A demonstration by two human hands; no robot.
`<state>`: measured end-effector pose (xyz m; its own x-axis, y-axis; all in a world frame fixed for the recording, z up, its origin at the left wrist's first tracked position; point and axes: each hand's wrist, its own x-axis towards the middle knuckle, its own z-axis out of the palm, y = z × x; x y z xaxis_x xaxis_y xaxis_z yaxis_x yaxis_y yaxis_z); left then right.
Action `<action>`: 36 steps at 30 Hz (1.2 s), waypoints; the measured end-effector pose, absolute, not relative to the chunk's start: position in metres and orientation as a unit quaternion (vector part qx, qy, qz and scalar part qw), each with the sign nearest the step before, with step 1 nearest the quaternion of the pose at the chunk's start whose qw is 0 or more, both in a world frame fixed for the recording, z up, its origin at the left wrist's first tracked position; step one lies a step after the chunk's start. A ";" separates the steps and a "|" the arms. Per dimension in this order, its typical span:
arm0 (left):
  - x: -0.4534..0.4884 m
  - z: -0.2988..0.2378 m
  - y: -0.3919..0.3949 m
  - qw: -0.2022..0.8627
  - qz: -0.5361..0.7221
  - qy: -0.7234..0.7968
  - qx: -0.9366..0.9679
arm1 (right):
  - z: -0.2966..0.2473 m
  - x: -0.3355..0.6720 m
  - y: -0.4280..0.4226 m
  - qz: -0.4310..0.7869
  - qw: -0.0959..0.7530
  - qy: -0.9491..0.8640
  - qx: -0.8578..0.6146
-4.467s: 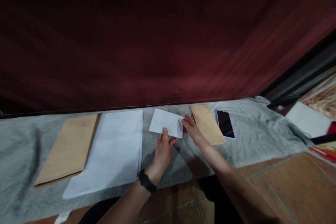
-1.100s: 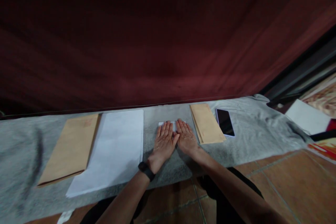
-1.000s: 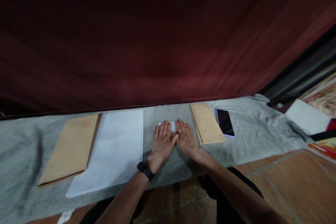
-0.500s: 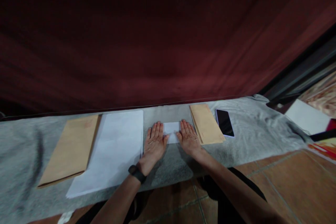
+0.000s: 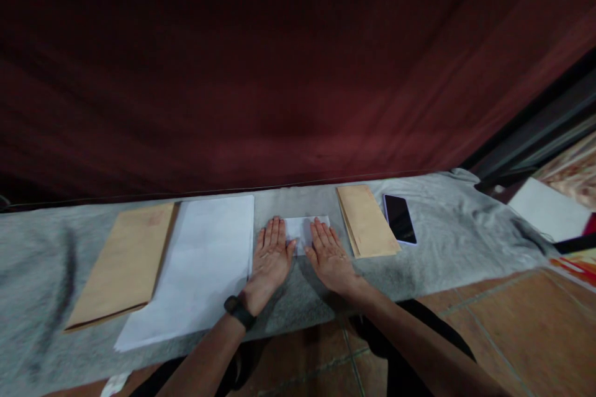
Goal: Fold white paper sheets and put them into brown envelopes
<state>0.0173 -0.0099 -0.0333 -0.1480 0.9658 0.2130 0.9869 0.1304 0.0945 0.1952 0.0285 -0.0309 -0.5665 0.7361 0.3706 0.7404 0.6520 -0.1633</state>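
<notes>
A small folded piece of white paper [image 5: 300, 226] lies on the grey cloth in front of me, partly covered by both hands. My left hand [image 5: 272, 254] rests flat on its left end, fingers stretched out and pointing away from me. On the right part of the paper my right hand [image 5: 329, 257] lies palm down, also open. To the left is a stack of large white sheets [image 5: 205, 260], close beside my left hand. Brown envelopes [image 5: 367, 220] lie just right of my right hand.
More brown envelopes [image 5: 123, 260] lie at the left, against the white sheets. A phone [image 5: 399, 219] with a dark screen sits right of the smaller envelopes. The grey cloth [image 5: 465, 229] covers the narrow surface, with a dark red curtain [image 5: 288, 74] behind and tiled floor [image 5: 521, 322] below.
My right hand has slid slightly left over the paper, uncovering its right end. My left hand has shifted a little left and stays flat.
</notes>
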 end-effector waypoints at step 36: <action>0.015 -0.021 -0.016 0.027 -0.093 -0.744 -0.661 | -0.023 0.168 0.044 0.060 0.160 -0.909 -0.380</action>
